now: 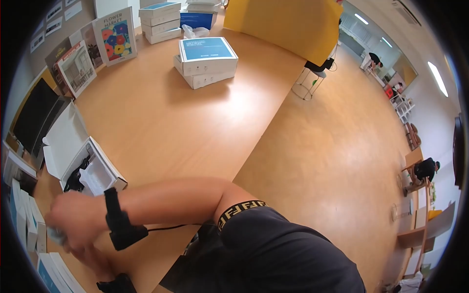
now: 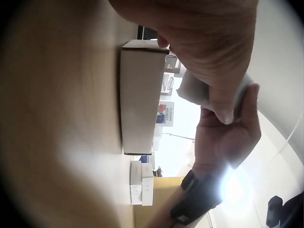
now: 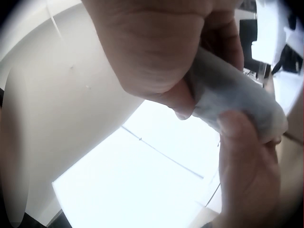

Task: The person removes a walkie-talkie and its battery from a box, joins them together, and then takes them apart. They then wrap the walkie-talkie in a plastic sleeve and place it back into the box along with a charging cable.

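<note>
Both hands grip a grey, roughly cylindrical bundle (image 3: 237,95) in a thin, cloudy wrap; what lies inside is hidden. In the right wrist view my right hand (image 3: 152,52) curls round one end, and my left hand (image 3: 249,166) pinches the other with its thumb on the near side. Seen from the head, the right hand (image 1: 78,217) is blurred and covers much of the left hand (image 1: 93,259). Just beyond them on the table sits an open white box (image 1: 105,163), its lid raised, with black cables (image 1: 75,180) and a white plastic insert (image 1: 97,178) inside.
Two stacked white boxes with blue tops (image 1: 207,56) stand farther along the wooden table (image 1: 161,132). Books (image 1: 115,36), more boxes (image 1: 161,22) and a black screen (image 1: 34,117) line the far side. Several boxes (image 1: 53,276) stand near the left hand. The table edge runs along the right.
</note>
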Action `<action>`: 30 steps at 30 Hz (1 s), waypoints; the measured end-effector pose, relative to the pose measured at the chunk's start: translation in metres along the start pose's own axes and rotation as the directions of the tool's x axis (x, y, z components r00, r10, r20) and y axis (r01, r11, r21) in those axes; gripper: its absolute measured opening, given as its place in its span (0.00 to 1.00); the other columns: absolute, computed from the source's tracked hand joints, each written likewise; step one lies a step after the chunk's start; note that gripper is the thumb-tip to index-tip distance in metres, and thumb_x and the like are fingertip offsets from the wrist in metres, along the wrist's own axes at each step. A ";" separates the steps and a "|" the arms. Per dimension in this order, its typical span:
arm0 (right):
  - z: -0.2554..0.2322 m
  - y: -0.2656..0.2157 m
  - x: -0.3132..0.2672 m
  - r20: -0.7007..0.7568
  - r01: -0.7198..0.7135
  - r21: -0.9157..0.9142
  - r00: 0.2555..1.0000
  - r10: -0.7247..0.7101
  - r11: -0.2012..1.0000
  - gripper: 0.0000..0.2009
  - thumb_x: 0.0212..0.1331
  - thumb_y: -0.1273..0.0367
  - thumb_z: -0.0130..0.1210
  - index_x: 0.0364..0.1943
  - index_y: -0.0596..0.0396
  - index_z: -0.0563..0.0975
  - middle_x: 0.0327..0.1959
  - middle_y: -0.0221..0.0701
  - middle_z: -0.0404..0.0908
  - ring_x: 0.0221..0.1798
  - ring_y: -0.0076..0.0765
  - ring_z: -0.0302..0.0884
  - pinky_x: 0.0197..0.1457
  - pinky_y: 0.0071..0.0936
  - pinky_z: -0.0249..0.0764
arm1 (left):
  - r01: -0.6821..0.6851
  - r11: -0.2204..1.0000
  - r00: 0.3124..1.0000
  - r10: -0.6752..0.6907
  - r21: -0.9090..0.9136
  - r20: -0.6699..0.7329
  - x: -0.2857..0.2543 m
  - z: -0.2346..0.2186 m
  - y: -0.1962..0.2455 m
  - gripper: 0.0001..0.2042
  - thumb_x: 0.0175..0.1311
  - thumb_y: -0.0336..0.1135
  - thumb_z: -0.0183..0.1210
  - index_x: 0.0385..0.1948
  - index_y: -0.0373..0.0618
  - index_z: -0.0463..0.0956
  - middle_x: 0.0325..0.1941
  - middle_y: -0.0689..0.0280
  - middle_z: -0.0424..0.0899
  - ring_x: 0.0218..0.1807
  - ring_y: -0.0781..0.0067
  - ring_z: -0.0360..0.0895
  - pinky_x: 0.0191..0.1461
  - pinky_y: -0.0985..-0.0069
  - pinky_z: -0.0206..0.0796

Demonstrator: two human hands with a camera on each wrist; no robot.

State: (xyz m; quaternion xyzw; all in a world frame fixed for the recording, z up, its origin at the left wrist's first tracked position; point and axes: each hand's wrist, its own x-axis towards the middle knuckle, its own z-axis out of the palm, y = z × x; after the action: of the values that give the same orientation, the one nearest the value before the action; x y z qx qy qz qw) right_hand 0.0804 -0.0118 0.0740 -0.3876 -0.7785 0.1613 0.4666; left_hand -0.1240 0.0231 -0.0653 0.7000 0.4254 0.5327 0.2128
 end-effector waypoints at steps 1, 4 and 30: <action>0.006 -0.004 0.003 0.023 0.059 0.017 0.998 -0.060 0.998 0.17 0.32 0.64 0.71 0.29 0.58 0.82 0.27 0.44 0.80 0.35 0.57 0.81 0.38 0.44 0.76 | 0.001 1.000 1.000 -0.001 0.002 0.000 0.002 -0.012 -0.017 0.23 0.69 0.38 0.54 0.61 0.32 0.65 0.58 0.63 0.73 0.50 0.65 0.76 0.53 0.69 0.70; 0.017 -0.005 0.011 -0.006 0.104 0.021 0.995 -0.104 0.994 0.16 0.32 0.65 0.71 0.29 0.56 0.82 0.28 0.43 0.80 0.35 0.57 0.81 0.38 0.45 0.76 | 0.146 0.955 0.989 -0.136 -0.257 0.057 0.010 -0.034 -0.045 0.12 0.72 0.32 0.53 0.51 0.35 0.71 0.47 0.63 0.77 0.50 0.73 0.75 0.50 0.72 0.69; -0.048 0.030 0.038 -0.245 -0.148 0.079 0.956 0.163 0.986 0.09 0.64 0.77 0.61 0.47 0.61 0.82 0.40 0.28 0.86 0.40 0.19 0.80 0.47 0.17 0.75 | 0.386 0.721 0.890 -0.455 -0.575 0.027 0.024 0.007 0.076 0.22 0.57 0.41 0.73 0.48 0.37 0.78 0.38 0.67 0.85 0.37 0.78 0.79 0.40 0.77 0.73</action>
State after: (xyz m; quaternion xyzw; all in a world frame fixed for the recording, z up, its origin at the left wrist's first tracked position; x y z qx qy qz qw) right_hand 0.1252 0.0307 0.1031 -0.4506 -0.6752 0.1707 0.5584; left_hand -0.0878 0.0022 0.0033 0.4573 0.4076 0.6116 0.5006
